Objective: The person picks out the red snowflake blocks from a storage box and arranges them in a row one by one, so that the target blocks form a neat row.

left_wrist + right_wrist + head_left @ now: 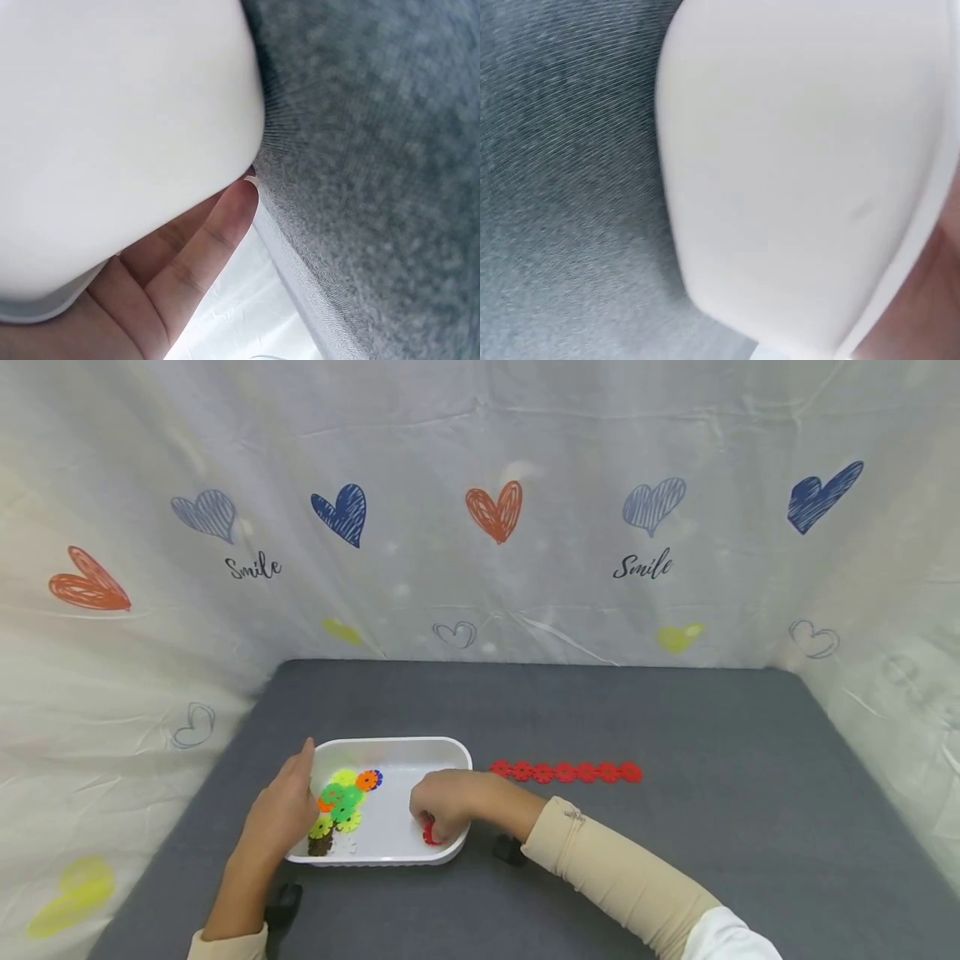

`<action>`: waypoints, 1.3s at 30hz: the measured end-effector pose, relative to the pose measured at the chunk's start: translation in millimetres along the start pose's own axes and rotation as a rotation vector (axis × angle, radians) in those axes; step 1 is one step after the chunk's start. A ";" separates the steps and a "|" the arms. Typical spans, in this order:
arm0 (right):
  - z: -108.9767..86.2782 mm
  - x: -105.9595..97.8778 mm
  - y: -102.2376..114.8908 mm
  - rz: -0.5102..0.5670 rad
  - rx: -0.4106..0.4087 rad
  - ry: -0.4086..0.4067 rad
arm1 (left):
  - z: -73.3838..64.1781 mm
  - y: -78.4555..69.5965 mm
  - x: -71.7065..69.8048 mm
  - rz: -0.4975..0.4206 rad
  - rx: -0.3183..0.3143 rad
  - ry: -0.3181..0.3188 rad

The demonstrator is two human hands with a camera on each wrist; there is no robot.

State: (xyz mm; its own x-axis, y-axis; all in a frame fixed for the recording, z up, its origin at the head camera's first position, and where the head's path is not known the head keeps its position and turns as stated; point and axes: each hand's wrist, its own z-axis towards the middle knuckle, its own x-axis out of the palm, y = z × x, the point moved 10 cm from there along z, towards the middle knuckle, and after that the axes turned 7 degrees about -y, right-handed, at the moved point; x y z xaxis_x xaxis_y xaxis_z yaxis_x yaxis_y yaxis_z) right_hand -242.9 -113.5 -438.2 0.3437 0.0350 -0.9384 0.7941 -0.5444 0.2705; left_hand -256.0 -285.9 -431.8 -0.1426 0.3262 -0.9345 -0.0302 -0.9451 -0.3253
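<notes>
A white tray [390, 862] stands on the grey table, with flower-shaped plastic discs [341, 802] in green, yellow, orange and brown heaped in its left part. My left hand [279, 810] lies along the tray's left side. In the left wrist view, its straight fingers [202, 262] touch the outer wall. Inside the tray's right end is my right hand [446, 802], fingers curled down around a red flower disc [430, 833] that they partly cover. The right wrist view mostly has the tray's outer wall [802, 165], with part of the hand behind the rim.
A row of joined red flower discs [564, 772] lies on the table [675, 860] right of the tray. Small white bits [352, 846] are in the tray near the brown disc. A printed white curtain [420, 577] surrounds the table's back and sides.
</notes>
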 end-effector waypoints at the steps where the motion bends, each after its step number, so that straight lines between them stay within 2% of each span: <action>1: 1.1 -2.8 -2.8 -0.006 0.016 -0.038 | -0.2 0.4 0.2 0.002 0.002 0.000; 6: 5.5 -13.7 -16.7 -0.029 0.090 -0.183 | -2.1 0.2 0.2 0.011 0.012 -0.021; 10: 7.5 -17.4 -23.6 -0.038 0.119 -0.230 | -2.2 -0.7 -0.6 0.005 0.015 -0.030; 16: 7.5 -23.6 -27.0 -0.020 0.106 -0.281 | -2.1 -2.0 -1.7 0.000 0.024 -0.043; 23: 8.2 -26.1 -25.3 0.063 0.025 -0.271 | -2.5 -1.6 -2.5 0.002 0.034 -0.056; 28: 5.6 -27.5 -31.4 0.136 0.053 -0.277 | -2.6 -1.1 -0.8 0.007 0.029 -0.046; 33: -2.1 -37.0 -41.1 0.251 0.061 -0.370 | -2.3 -1.0 -0.7 0.009 0.030 -0.045; 39: -15.0 -49.9 -46.5 0.355 0.014 -0.475 | -2.5 0.2 -0.5 0.013 0.025 -0.047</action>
State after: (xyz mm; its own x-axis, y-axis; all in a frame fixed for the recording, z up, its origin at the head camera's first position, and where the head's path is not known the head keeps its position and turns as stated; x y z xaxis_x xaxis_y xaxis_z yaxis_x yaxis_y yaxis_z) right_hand -289.5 -77.3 -400.7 0.3219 -0.5286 -0.7855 0.6640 -0.4653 0.5853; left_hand -253.5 -286.2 -431.8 -0.1898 0.3131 -0.9306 -0.0529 -0.9497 -0.3087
